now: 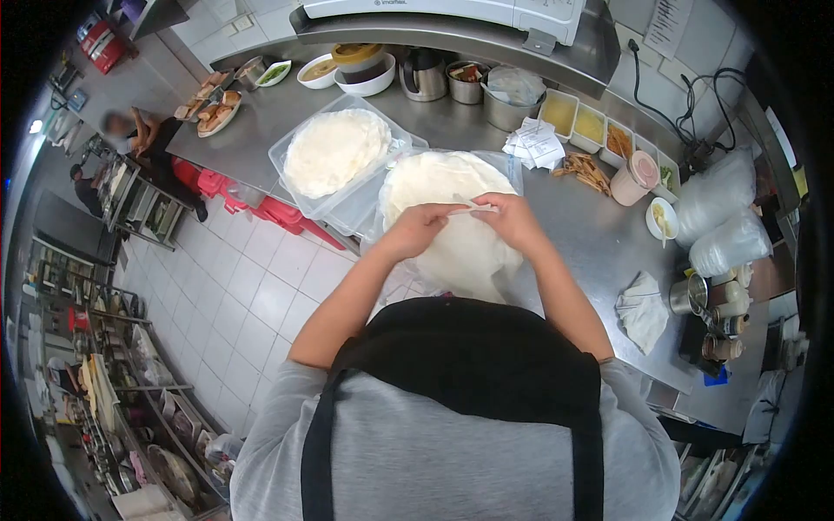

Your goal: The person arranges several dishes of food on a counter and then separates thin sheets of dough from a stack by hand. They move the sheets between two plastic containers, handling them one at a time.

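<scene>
Directly before me lies a stack of large, thin, pale round flatbreads (439, 171) on clear plastic. My left hand (419, 229) pinches the edge of the top flatbread sheet (465, 247) between thumb and fingers. Close beside it, my right hand (514, 222) is closed on the same edge, and a thin strip of it shows between both hands. The sheet's near part hangs down toward my apron. To the left, a second stack of flatbreads (339, 149) fills a clear plastic container (300, 193).
Bowls, a steel jug (423, 76) and pots line the counter's back. On the right are food tubs (589, 128), cut strips (585, 172), paper slips (534, 144), a small bowl (660, 227), plastic-wrapped stacks (719, 195) and a white cloth (643, 311). Another person (152, 139) is far left.
</scene>
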